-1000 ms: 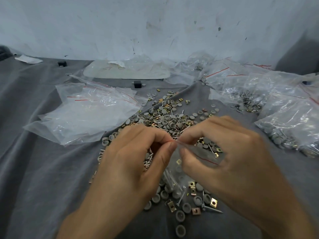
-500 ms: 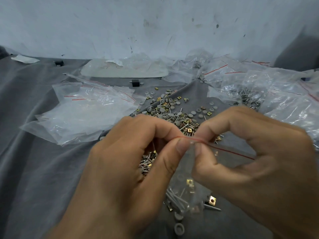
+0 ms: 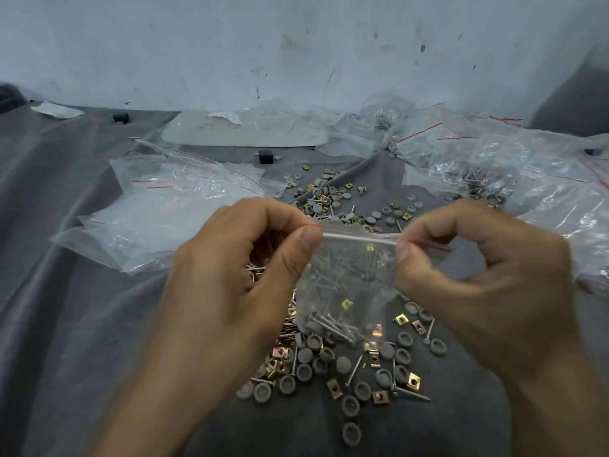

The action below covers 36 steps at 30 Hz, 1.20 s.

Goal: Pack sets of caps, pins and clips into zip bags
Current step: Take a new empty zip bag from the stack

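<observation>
Zip bag [image 3: 346, 285] hangs between your hands above the cloth-covered table [image 3: 66, 324]. Your left hand [image 3: 230, 291] has its fingers [image 3: 308, 240] clamped on the left end of the red-lined top edge, and your right hand [image 3: 478, 278] pinches the right end. Pins, caps and clips sit inside the bag. Loose caps [image 3: 304, 356], pins [image 3: 412, 393] and clips [image 3: 413, 381] lie beneath it, and empty bags [image 3: 171, 219] lie to the left.

Single head-worn wide view, forward-down, close over left hand [image 3: 224, 291], right hand [image 3: 478, 285].
</observation>
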### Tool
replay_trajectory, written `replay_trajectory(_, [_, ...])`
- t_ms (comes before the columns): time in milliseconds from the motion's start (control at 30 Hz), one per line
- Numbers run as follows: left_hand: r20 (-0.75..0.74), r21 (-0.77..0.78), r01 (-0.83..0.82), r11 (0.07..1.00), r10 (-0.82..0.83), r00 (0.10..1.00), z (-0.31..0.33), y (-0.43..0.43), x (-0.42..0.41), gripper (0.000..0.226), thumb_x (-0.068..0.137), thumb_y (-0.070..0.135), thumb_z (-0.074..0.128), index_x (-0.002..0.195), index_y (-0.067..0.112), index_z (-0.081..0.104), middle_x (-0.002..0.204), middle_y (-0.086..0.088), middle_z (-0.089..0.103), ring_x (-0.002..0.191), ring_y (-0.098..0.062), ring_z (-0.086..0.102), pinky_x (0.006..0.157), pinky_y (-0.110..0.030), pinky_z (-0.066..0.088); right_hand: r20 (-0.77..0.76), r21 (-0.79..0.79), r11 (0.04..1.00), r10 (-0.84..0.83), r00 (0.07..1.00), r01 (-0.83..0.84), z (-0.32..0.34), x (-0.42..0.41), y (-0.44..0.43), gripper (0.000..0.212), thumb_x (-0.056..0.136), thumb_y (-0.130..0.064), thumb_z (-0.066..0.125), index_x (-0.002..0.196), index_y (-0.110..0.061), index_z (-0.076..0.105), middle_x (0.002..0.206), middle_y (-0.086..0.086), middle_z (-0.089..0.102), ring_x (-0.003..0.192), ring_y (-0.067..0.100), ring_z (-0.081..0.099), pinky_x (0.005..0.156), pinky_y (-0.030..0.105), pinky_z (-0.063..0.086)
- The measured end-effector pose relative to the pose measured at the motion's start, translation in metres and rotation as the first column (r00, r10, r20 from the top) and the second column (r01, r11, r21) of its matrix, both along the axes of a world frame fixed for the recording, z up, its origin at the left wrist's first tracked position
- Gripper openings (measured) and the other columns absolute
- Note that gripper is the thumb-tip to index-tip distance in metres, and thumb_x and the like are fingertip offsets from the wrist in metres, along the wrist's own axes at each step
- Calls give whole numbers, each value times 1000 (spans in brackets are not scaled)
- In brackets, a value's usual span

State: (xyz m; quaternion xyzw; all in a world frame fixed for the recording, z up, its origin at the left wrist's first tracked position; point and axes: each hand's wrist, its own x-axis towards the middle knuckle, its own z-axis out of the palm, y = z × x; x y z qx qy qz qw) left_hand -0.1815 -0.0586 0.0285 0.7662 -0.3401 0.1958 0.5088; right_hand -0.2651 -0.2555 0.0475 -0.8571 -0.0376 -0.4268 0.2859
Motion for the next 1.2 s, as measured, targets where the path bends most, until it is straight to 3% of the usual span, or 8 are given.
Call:
replay_trajectory(533, [-99,7,-67,998,67,993,12,-3,7,16,89,58,48,91,45,57,77,14,62,70,-10,58,64,-43,54,-181,199,970,-106,978,142,15,-33,-19,8,76,-27,66,74,-21,70,72,-10,68,70,9,63,66,27,53])
replay_trajectory(600, [-84,35,24,999,-21,996,19,-11,-2,14,91,53,50,91,42,58,79,17,62,67,-9,58,57,-33,49,-191,356,931,-6,982,75,18,-47,-26,16,78,-34,69,90,-23,73,87,-10,72,80,6,66,73,25,55])
replay_trajectory(700, [-81,128,152,980,-143,986,29,-28,-18,18,92,52,50,88,37,59,81,20,61,68,-5,57,51,-31,42,-422,349,937,162,892,-5,9,-56,-24,72,73,-57,80,138,-40,53,134,-22,59,122,-6,55,99,18,48])
replay_trajectory(767, [-119,155,234,960,-217,969,36,-40,-25,24,89,57,47,89,37,60,82,17,61,67,-8,57,51,-35,45,-461,272,962,110,881,23,-5,-53,-22,60,82,-46,81,135,-36,56,130,-18,62,118,-6,57,97,19,48])
replay_trajectory(833, [-147,170,283,944,-260,954,40,-50,-31,28,86,60,46,92,38,62,82,14,63,70,-7,58,55,-35,47,-349,401,915,108,931,44,-10,-52,-28,10,94,-27,74,103,-28,70,89,-16,71,80,-2,63,72,22,50])
replay_trajectory(1000, [-156,183,203,962,-176,972,39,-37,-18,30,92,51,54,119,39,59,96,17,62,79,2,59,62,-27,49,-314,513,825,-78,946,239,2,-71,-101,22,97,-23,68,77,-31,71,68,-14,67,63,0,59,63,19,47])
replay_trajectory(1133, [-169,255,-6,967,50,984,23,-5,21,11,98,30,61,108,30,66,94,17,63,79,-3,59,63,-24,43,-469,606,594,-270,841,529,-1,-76,-195,17,95,-19,69,99,-2,67,82,9,64,76,25,59,65,35,52])
replay_trajectory(1200, [-175,313,-95,945,156,972,9,14,45,11,99,24,61,107,27,68,97,12,67,81,-2,57,70,-28,42,-592,609,393,-353,724,689,-14,-79,-227,51,92,-22,72,135,-2,53,118,19,63,100,33,64,90,44,54])
